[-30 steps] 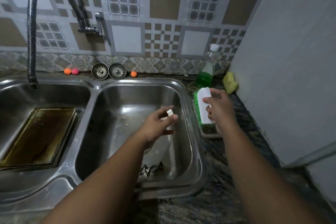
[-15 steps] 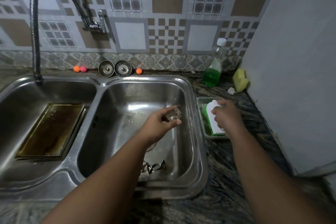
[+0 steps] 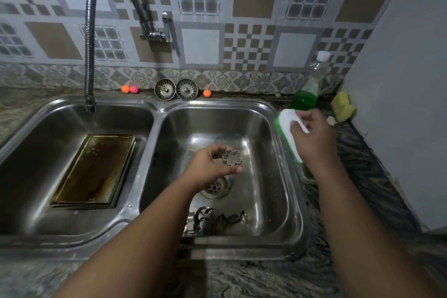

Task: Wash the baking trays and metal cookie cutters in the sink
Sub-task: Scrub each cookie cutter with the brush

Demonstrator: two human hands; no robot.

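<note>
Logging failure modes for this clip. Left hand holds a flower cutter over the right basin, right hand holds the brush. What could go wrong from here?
1. The left hand only pinches the flower cutter by its fingertips above the drain; it may slip and drop.
2. Scrubbing its thin metal edge with the brush in the right hand could nick fingers.
3. The faucet spout hangs over the left basin, so rinsing needs a swing.

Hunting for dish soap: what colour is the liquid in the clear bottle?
Green; the bottle shows best in the head view.
</note>
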